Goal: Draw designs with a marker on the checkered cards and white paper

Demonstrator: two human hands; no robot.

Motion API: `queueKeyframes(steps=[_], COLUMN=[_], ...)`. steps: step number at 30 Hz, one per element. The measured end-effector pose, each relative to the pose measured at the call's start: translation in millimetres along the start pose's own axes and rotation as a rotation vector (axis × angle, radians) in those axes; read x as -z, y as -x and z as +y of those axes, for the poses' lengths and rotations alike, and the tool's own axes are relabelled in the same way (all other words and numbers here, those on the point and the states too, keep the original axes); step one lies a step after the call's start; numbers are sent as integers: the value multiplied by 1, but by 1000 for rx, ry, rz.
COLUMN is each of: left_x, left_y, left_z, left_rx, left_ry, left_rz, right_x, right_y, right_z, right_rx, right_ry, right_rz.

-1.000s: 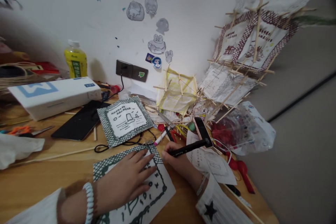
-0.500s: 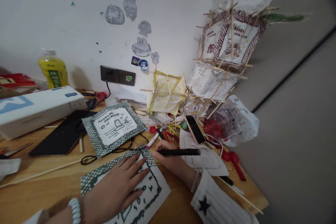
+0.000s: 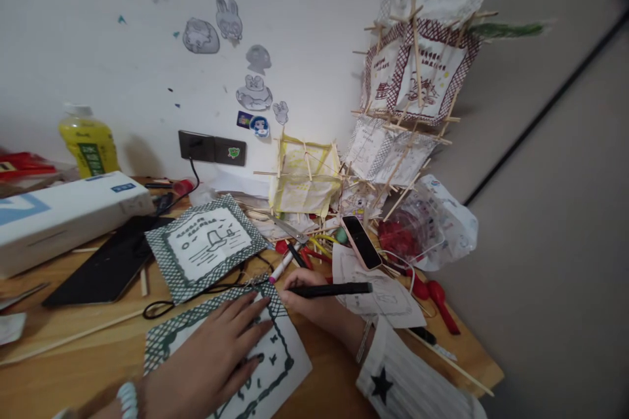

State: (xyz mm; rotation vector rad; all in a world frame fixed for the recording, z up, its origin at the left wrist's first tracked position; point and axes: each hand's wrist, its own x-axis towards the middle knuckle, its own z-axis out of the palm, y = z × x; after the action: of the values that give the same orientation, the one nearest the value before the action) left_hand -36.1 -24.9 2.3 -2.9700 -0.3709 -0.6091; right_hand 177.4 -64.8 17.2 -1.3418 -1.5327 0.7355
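A sheet of white paper (image 3: 291,366) with a dark green cross-hatched border and drawn shapes lies on the wooden table in front of me. My left hand (image 3: 219,344) rests flat on it, fingers spread, covering much of the drawing. My right hand (image 3: 312,298) is closed round a black marker pen (image 3: 334,289) at the sheet's upper right corner, where the hatching is. The pen's tip is hidden by my fingers. Behind my left hand lies a second bordered drawing (image 3: 209,245), showing boats, birds and a few written lines.
A black tablet (image 3: 93,268) and a white box (image 3: 73,216) lie left, with a yellow drink bottle (image 3: 89,144) behind. A phone (image 3: 362,242), scissors (image 3: 289,228) and a red spoon (image 3: 442,308) lie right. A tiered stick-and-paper lantern (image 3: 422,78) rises by the wall.
The view has shifted slightly, so most things sit a little further left. Both hands keep nearly the same place on the paper, and the marker pen stays in my right hand.
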Motion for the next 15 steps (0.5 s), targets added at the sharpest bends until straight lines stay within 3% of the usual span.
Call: queueKeyframes(steps=[9, 15], left_x=[9, 8], left_y=[-5, -5], left_z=[11, 12], left_rx=[36, 28], left_ry=[79, 133], left_rz=[-71, -68], right_x=[-4, -5], right_y=[3, 6], right_z=[3, -3], right_rx=[-56, -4], right_ry=[72, 127], right_rz=[29, -68])
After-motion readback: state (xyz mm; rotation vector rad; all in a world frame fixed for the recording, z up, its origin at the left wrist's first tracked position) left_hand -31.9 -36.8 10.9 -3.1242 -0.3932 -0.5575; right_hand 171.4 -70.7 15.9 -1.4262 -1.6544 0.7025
